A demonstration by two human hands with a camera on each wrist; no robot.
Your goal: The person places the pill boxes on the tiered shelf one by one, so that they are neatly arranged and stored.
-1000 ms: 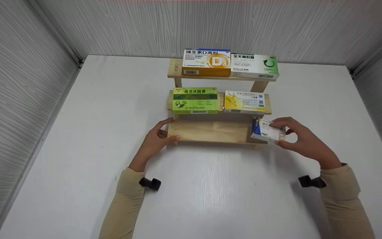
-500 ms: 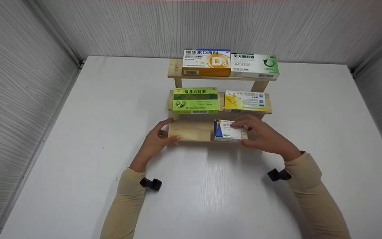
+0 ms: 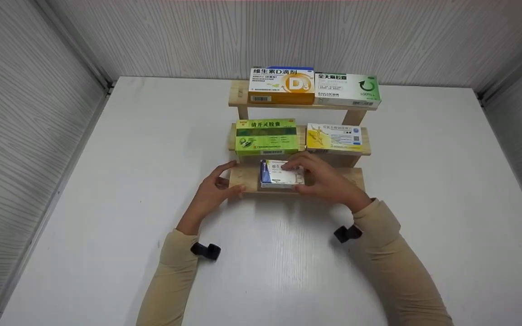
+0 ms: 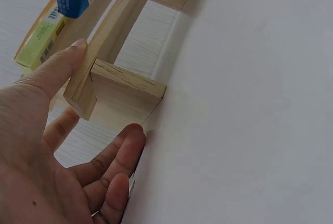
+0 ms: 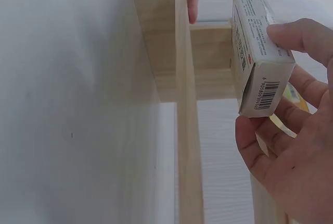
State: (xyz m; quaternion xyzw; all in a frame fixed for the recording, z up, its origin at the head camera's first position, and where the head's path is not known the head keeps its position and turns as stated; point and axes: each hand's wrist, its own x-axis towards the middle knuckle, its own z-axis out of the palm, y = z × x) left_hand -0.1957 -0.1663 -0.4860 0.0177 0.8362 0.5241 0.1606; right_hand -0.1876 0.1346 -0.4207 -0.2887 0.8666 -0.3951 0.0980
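Observation:
A white medicine box with a blue end is over the bottom step of a three-tier wooden rack, left of the step's middle. My right hand pinches it by its right end, thumb at the front and fingers at the top and back. The right wrist view shows the same medicine box and its barcode end; whether it touches the board, I cannot tell. At the rack's left end, my left hand grips the bottom board, thumb on the front edge, a finger behind, as the left wrist view shows.
On the middle step lie a green medicine box and a white-yellow medicine box. The top step bears an orange-white vitamin D box and a white-green medicine box. The rack stands on a white table.
My right hand has carried the white-blue medicine box leftward along the bottom step, from its right end to left of the middle. My left hand has stayed at the rack's left end.

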